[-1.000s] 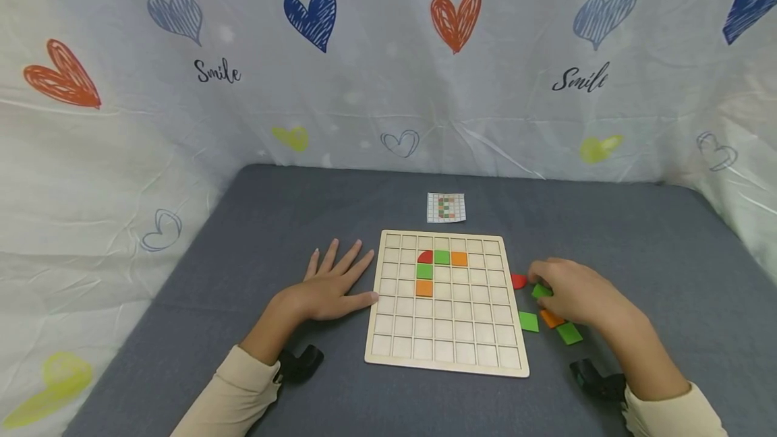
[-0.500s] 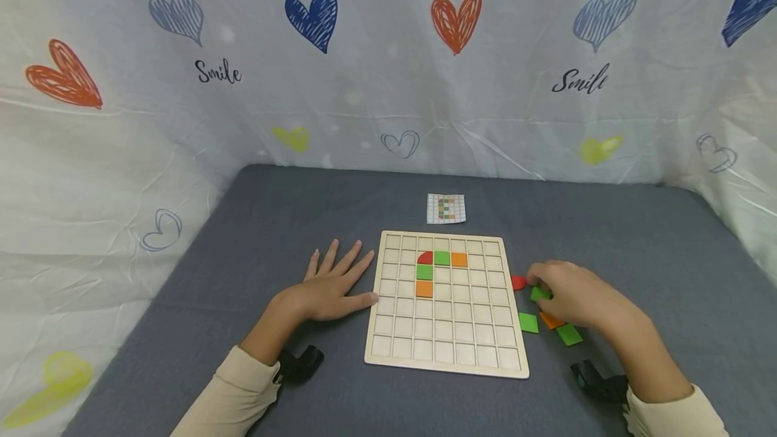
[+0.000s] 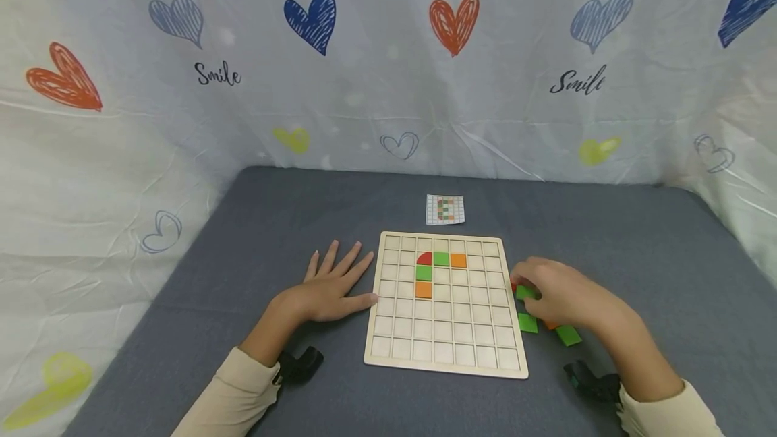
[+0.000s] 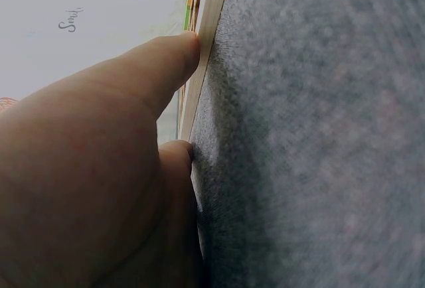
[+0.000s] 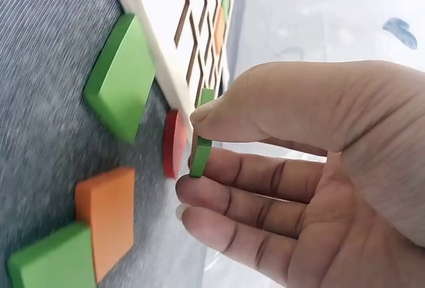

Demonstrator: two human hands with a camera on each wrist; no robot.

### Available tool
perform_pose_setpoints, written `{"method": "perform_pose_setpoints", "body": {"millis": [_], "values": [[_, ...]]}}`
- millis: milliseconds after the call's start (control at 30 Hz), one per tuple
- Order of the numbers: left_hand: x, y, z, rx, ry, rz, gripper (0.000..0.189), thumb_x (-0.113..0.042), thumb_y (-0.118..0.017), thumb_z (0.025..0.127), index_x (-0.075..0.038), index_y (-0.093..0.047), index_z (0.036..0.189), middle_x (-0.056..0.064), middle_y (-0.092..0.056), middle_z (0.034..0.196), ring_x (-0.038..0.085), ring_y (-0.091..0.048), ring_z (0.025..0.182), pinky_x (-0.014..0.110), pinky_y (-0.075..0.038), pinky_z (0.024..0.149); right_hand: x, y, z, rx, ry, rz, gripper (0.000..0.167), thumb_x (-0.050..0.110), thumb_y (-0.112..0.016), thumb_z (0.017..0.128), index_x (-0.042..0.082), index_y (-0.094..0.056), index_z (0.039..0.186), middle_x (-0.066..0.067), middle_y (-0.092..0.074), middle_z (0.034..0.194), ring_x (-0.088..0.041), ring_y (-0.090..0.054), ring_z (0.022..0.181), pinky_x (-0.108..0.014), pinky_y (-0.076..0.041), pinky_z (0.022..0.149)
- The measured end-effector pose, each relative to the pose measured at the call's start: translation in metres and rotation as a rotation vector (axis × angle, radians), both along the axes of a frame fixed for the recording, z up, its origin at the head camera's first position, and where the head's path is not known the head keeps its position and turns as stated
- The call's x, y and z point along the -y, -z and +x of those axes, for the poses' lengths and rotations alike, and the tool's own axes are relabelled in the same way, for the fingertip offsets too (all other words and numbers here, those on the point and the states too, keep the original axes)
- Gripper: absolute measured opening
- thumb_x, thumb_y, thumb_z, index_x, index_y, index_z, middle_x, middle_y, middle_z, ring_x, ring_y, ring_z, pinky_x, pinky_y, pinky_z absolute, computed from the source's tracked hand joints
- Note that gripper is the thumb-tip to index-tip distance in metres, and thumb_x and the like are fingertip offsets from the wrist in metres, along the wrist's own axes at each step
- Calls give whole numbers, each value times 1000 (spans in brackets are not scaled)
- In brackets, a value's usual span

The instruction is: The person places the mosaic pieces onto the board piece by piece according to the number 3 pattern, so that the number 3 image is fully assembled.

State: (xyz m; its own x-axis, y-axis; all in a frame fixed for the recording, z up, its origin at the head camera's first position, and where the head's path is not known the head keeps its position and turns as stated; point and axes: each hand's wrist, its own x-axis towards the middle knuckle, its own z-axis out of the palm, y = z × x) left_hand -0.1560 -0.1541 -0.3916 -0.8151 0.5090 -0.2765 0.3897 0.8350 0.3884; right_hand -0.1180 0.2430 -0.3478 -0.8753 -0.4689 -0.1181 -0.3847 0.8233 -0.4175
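A pale wooden grid board (image 3: 446, 329) lies on the table, with a red quarter-round tile (image 3: 425, 259) and several green and orange square tiles in its upper cells. My left hand (image 3: 330, 292) rests flat with fingers spread on the cloth; its thumb touches the board's left edge. Beside the right edge, my right hand (image 3: 570, 292) pinches a green square tile (image 5: 202, 158) between thumb and fingers, lifted off the cloth in the right wrist view. Below it lie a red tile (image 5: 174, 143), an orange square tile (image 5: 106, 218) and two green square tiles, one being (image 5: 123, 79) near the board.
A small printed card (image 3: 445, 210) with a coloured grid pattern lies behind the board. Dark grey cloth (image 3: 303, 201) covers the table. A white curtain (image 3: 376, 86) with hearts hangs at the back and left. A black wrist camera (image 3: 300, 364) sits under each forearm.
My right hand has moved left toward the board's right edge, carrying the green square tile with it, and now mostly covers the red tile. The left hand has stayed put.
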Motion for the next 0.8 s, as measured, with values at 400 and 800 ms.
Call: {"method": "perform_pose_setpoints", "body": {"millis": [400, 800], "values": [[1, 10, -3, 1, -19, -8, 88, -76, -40, 94, -31, -8, 162, -3, 4, 167, 30, 21, 149, 57, 16, 114, 19, -1, -3, -87, -79, -2, 25, -5, -69, 83, 9, -68, 104, 4, -58, 91, -12, -49, 76, -33, -45, 66], [0, 1, -1, 9, -8, -13, 88, -71, -44, 96, -25, -12, 163, 3, 1, 168, 34, 18, 150, 59, 14, 114, 34, 3, -6, -153, -127, 14, 24, -6, -68, 81, 8, -70, 101, 2, -60, 95, -12, -52, 81, -34, -48, 70]]}}
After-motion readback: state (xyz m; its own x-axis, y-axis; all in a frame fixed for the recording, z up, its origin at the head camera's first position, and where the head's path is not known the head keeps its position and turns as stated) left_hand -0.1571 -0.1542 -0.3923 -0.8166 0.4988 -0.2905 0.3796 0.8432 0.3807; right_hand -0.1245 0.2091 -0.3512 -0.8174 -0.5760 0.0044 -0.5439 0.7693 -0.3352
